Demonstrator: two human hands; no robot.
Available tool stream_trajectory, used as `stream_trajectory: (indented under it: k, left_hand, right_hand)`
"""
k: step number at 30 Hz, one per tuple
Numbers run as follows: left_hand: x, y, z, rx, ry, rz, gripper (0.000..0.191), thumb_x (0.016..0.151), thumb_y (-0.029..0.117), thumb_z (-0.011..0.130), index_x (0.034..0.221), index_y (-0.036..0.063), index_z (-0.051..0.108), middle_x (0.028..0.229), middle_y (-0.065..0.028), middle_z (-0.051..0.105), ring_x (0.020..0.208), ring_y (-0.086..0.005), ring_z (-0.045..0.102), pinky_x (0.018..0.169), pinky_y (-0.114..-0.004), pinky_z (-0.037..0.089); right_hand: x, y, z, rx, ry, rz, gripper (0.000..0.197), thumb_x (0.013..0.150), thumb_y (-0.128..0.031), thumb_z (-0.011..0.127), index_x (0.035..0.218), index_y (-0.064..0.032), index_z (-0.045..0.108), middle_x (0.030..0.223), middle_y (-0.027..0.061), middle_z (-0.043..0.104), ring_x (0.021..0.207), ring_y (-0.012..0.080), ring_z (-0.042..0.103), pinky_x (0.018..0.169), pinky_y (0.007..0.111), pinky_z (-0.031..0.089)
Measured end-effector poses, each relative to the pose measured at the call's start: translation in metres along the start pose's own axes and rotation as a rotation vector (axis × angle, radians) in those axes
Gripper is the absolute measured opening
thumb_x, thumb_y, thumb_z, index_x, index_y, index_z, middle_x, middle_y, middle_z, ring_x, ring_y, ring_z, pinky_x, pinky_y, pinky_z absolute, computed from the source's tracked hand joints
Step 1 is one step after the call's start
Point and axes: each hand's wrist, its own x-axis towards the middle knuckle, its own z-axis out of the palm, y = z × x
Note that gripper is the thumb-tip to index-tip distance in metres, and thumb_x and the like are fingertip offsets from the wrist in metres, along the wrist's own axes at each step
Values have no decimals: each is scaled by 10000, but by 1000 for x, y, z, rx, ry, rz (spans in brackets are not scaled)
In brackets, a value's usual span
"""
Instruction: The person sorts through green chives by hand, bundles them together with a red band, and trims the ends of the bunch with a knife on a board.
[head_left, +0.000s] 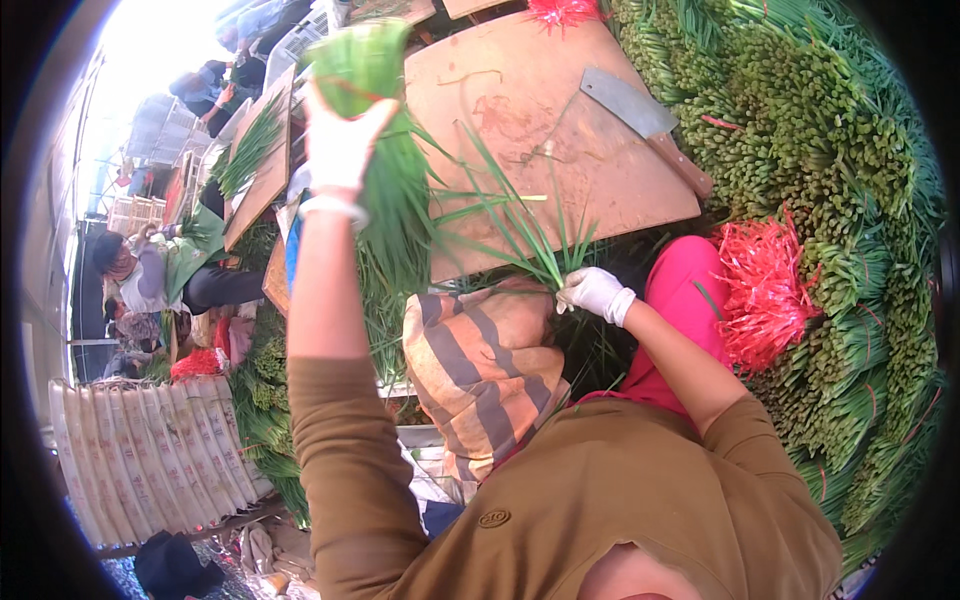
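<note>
At the upper left my left hand (341, 142), in a pale glove and blurred, grips a large bundle of long, green chive-like leaves (394, 217) with a red tie round it. Its leaves fan out on both sides of the hand. My right hand (598, 294), in a white glove, pinches a few loose green stalks (536, 244) by their ends at the near edge of a brown wooden board (517, 135). Farther back on that board lies a cleaver (637, 116) with a wooden handle. A striped cloth (484, 367) covers a knee beside the right hand.
Stacked green bundles (772, 127) fill the right side. Red plastic strips (765, 292) lie beside my pink-clad knee, more (566, 11) at the board's far edge. Another board (262, 157) holds leaves at the left. A person (150, 270) sits beyond it, near a ribbed white crate (150, 457).
</note>
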Motion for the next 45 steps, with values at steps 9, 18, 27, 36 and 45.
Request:
stream_trajectory:
  k: [9, 18, 27, 36, 45]
  left_hand:
    - [-29, 32, -259, -225, 365, 60, 524, 789, 115, 719, 1225, -26, 463, 1143, -142, 581, 992, -205, 564, 929, -328, 427]
    - [-141, 54, -332, 81, 102, -173, 683, 746, 222, 766, 1285, -9, 415, 1170, -115, 530, 1010, -188, 531, 914, -332, 423]
    - [-175, 27, -265, -161, -10, -311, 914, 652, 36, 800, 1407, 45, 285, 1286, -77, 479, 1142, -180, 484, 987, -329, 398]
    - [-112, 61, -139, 224, -369, 180, 914, 514, 98, 774, 1337, -20, 393, 1166, -206, 565, 1075, -337, 570, 948, -373, 446]
    - [-165, -5, 38, 605, -739, 30, 1053, 538, 399, 838, 1365, 46, 291, 1296, -129, 426, 1217, -314, 400, 1041, -531, 299]
  right_hand:
    - [-55, -163, -124, -540, 248, -355, 244, 769, -334, 623, 776, -102, 697, 738, 97, 671, 688, 231, 643, 651, 355, 496]
    - [-13, -196, -140, -1222, 474, -407, 250, 795, -228, 548, 927, -47, 658, 994, 202, 640, 898, 361, 635, 776, 429, 514]
    - [72, -126, -59, -865, 397, -367, 241, 832, -214, 520, 1007, -74, 610, 985, 182, 642, 940, 361, 618, 775, 461, 495]
    - [-46, -83, -243, -1131, 470, -35, 294, 817, -291, 510, 813, -70, 704, 846, 201, 669, 811, 374, 646, 758, 448, 503]
    - [-30, -68, -227, -1034, 402, 259, 440, 708, -283, 663, 1070, -38, 614, 1075, 206, 634, 1009, 348, 607, 878, 397, 479]
